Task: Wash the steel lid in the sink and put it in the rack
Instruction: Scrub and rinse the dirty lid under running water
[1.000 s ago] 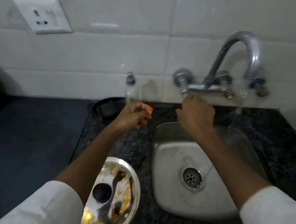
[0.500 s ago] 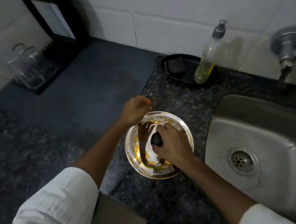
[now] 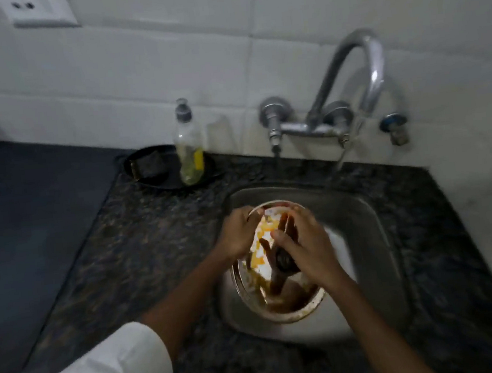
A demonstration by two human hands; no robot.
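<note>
The round steel lid (image 3: pixel 285 309), smeared with yellow and brown food and fitted with a black knob in its middle, is held over the steel sink (image 3: pixel 374 233). My left hand (image 3: pixel 237 235) grips its far left rim. My right hand (image 3: pixel 306 250) is closed around the black knob (image 3: pixel 283 260). The lid tilts a little toward me. Water runs from the curved tap (image 3: pixel 363 67) into the back of the sink, beyond the lid. The rack is out of view.
A clear soap bottle (image 3: pixel 187 150) with yellow liquid stands on a black dish (image 3: pixel 152 178) holding a dark scrubber, left of the tap. Speckled granite counter (image 3: pixel 153 241) surrounds the sink. A white wall socket (image 3: pixel 38 10) sits at top left.
The lid has moved from the counter on the left to over the sink, carried by both hands. One second ago my right hand was at the tap handle.
</note>
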